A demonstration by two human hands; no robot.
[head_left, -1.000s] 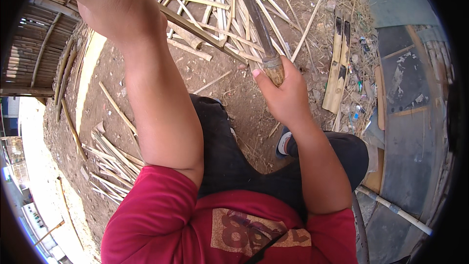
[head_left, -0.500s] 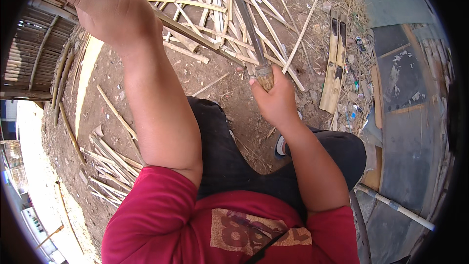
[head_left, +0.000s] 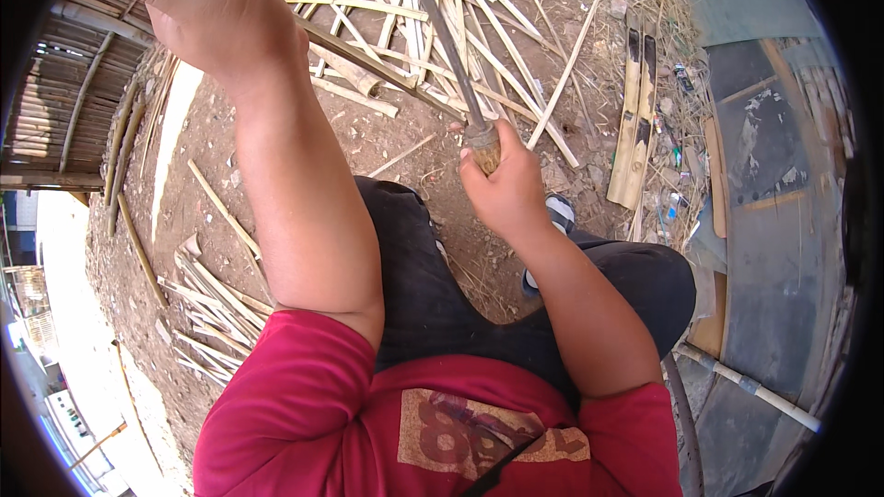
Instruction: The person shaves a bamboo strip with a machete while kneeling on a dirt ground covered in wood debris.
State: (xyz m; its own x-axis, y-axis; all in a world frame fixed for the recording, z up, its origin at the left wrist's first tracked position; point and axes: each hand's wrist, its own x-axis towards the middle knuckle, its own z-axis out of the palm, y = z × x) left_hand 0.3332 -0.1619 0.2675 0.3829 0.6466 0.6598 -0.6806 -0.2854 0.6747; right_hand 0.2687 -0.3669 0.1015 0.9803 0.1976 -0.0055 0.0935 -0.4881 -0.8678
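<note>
My right hand [head_left: 505, 186] is closed round the wooden handle [head_left: 485, 149] of a long knife. The dark narrow blade [head_left: 440, 28] points away and slightly left, over the scattered strips. My left hand [head_left: 207, 14] is raised at the upper left, its fingers curled and its thumb sticking out. A long bamboo strip [head_left: 373, 66] emerges from behind that wrist and slants down to the right, its end close to the knife handle. The left palm and the strip's gripped part are hidden behind the hand and wrist.
Many split bamboo strips [head_left: 506, 46] lie crossed on the dirt ahead. A second bundle of strips [head_left: 221, 313] lies at the left. Two scorched bamboo halves [head_left: 631, 152] rest at the right, beside dark sheets [head_left: 773, 267]. A slatted wall [head_left: 78, 92] stands at the far left.
My right hand has moved slightly left with the knife, and its blade has swung left. The left hand and the bamboo strip have barely moved.
</note>
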